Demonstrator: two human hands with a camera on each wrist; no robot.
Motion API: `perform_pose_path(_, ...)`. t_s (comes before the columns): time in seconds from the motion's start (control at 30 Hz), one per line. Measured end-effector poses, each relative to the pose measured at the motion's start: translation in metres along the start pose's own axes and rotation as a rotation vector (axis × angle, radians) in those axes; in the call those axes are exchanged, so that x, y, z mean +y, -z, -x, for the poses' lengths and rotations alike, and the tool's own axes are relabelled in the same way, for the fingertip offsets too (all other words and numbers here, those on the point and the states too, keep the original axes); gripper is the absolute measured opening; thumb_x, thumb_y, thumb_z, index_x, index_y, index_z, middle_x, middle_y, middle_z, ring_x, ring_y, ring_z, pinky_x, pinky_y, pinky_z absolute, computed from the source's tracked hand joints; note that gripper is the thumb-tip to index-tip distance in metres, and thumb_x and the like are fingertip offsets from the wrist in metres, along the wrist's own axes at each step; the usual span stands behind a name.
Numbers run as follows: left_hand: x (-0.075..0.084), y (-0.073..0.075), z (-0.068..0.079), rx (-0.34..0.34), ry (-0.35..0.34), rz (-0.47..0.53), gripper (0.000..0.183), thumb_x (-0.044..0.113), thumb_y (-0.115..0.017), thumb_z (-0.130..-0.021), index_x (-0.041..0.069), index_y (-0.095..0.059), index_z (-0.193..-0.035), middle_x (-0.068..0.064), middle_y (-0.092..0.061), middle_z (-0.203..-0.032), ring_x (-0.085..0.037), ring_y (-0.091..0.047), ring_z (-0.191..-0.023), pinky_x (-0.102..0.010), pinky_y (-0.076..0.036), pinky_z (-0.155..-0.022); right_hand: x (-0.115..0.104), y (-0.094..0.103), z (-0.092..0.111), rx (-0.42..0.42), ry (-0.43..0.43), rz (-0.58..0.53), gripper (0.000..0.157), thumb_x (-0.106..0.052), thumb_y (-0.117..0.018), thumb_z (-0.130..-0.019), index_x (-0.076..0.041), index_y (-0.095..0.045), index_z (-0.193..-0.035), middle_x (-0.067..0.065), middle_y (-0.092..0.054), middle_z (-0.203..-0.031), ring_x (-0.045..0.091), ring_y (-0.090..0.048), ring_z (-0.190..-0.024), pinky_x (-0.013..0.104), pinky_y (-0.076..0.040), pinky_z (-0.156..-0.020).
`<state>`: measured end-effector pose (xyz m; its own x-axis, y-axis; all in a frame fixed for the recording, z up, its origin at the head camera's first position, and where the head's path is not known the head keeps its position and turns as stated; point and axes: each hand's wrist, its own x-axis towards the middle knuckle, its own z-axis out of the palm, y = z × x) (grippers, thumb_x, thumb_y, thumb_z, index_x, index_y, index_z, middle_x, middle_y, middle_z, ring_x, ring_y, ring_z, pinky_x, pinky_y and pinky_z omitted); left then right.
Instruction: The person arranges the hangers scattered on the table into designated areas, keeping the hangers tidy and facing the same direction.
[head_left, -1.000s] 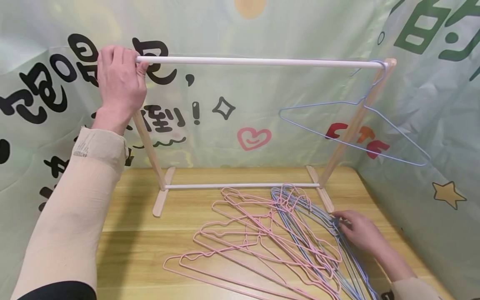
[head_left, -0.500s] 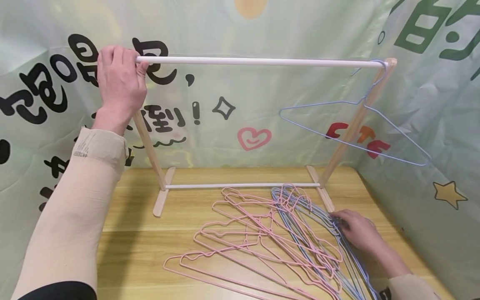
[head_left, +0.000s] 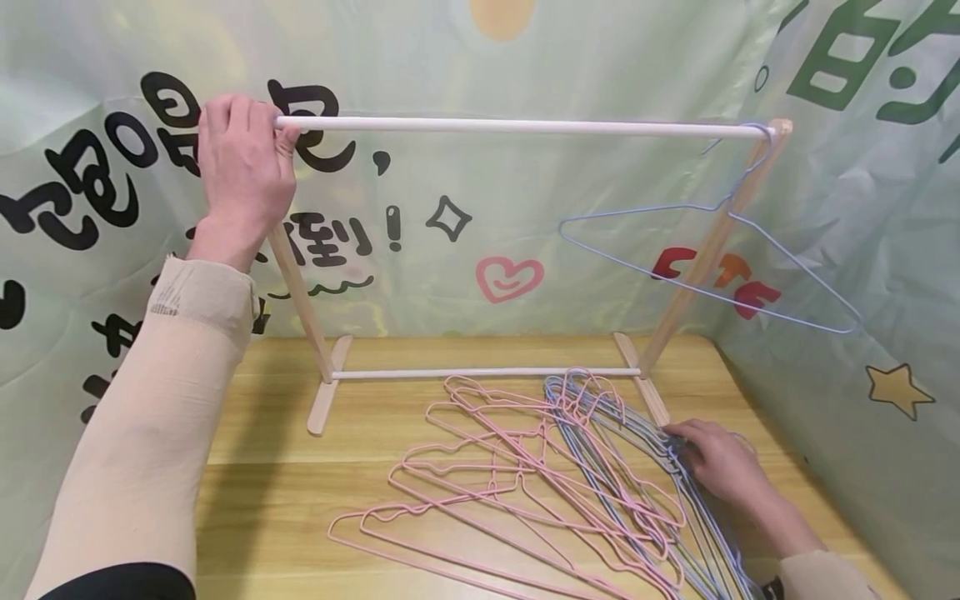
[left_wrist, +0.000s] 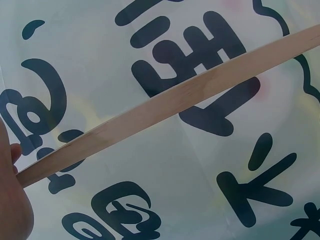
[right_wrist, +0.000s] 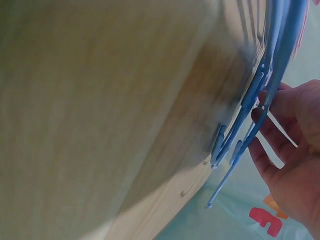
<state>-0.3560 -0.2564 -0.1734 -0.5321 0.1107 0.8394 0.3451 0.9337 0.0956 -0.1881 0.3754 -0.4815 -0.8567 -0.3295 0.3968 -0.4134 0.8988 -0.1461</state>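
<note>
My left hand [head_left: 246,171] grips the upper left corner of a small clothes rack, its fingers over the end of the white top rail [head_left: 480,126]. The rack's wooden left post [left_wrist: 165,97] runs out from that hand in the left wrist view. At the right end of the rail hangs one blue hanger [head_left: 637,215]. Low on the right, my right hand [head_left: 723,467] pinches a blue hanger [right_wrist: 272,90] near its neck, at the edge of a bundle of blue hangers [head_left: 577,433]. Pink hangers [head_left: 450,450] lie spread over and beside that bundle.
Wooden feet [head_left: 330,387] and a white lower bar [head_left: 480,373] carry the rack on the wood-grain table [head_left: 262,517]. A printed cloth backdrop [head_left: 525,75] rises behind the table and along its right side.
My right hand has shifted very slightly at the blue hangers, with one hanger's hook now showing behind it. My left hand keeps its grip on the rack.
</note>
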Motion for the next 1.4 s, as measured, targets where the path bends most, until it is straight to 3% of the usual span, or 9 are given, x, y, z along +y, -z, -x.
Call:
perform_pose_path(0.17,-0.001,-0.001,0.0,0.001,0.004,-0.006,0.06,0.052,-0.031,-0.11,-0.005,-0.05,-0.109,-0.022,-0.045,-0.107,-0.043,-0.034,-0.118,-0.053,-0.026,-0.111,0.003,0.004,0.0,0.057,-0.012,0.006,0.051,0.016,-0.073,-0.071,-0.006,-0.074,-0.117,0.014,-0.075,-0.104,0.04,-0.072,-0.084,0.058,-0.057,-0.071)
perform_pose_path(0.43,-0.001,-0.001,0.001,0.014,-0.009,0.006,0.058,0.051,-0.033,-0.11,-0.005,-0.05,-0.109,-0.022,-0.045,-0.106,-0.044,-0.034,-0.116,-0.053,-0.026,-0.11,0.011,0.016,-0.002,0.137,0.004,0.067,0.051,0.016,-0.071,-0.07,-0.006,-0.075,-0.116,0.015,-0.076,-0.097,0.038,-0.07,-0.073,0.061,-0.054,-0.072)
perform_pose_path(0.63,-0.001,-0.002,0.001,0.005,-0.002,0.009,0.058,0.051,-0.033,-0.11,-0.005,-0.051,-0.11,-0.022,-0.044,-0.106,-0.044,-0.034,-0.118,-0.053,-0.025,-0.112,0.016,0.026,0.0,0.125,-0.059,0.081,0.046,0.011,-0.073,-0.074,-0.006,-0.075,-0.117,0.019,-0.076,-0.104,0.047,-0.071,-0.088,0.066,-0.048,-0.079)
perform_pose_path(0.83,0.0,-0.002,0.001,0.031,-0.017,0.008,0.059,0.051,-0.033,-0.11,-0.005,-0.05,-0.108,-0.022,-0.044,-0.104,-0.044,-0.034,-0.115,-0.053,-0.027,-0.108,0.021,0.031,0.002,0.122,-0.1,0.122,0.043,0.011,-0.065,-0.076,-0.004,-0.076,-0.114,0.021,-0.074,-0.108,0.05,-0.069,-0.093,0.067,-0.045,-0.084)
perform_pose_path(1.17,-0.002,-0.002,0.0,0.052,-0.023,0.006,0.057,0.05,-0.034,-0.11,-0.005,-0.05,-0.107,-0.023,-0.044,-0.102,-0.044,-0.035,-0.113,-0.053,-0.028,-0.106,0.019,0.031,-0.001,0.148,-0.054,0.113,0.037,0.01,-0.067,-0.078,-0.003,-0.077,-0.111,0.019,-0.073,-0.111,0.047,-0.066,-0.101,0.066,-0.04,-0.09)
perform_pose_path(1.4,-0.003,-0.002,0.0,0.037,-0.012,0.014,0.057,0.05,-0.036,-0.11,-0.005,-0.051,-0.108,-0.023,-0.045,-0.104,-0.044,-0.035,-0.115,-0.053,-0.027,-0.108,0.02,0.032,0.004,0.139,-0.096,0.167,0.037,0.009,-0.069,-0.076,-0.005,-0.077,-0.11,0.016,-0.074,-0.114,0.043,-0.066,-0.099,0.063,-0.039,-0.087)
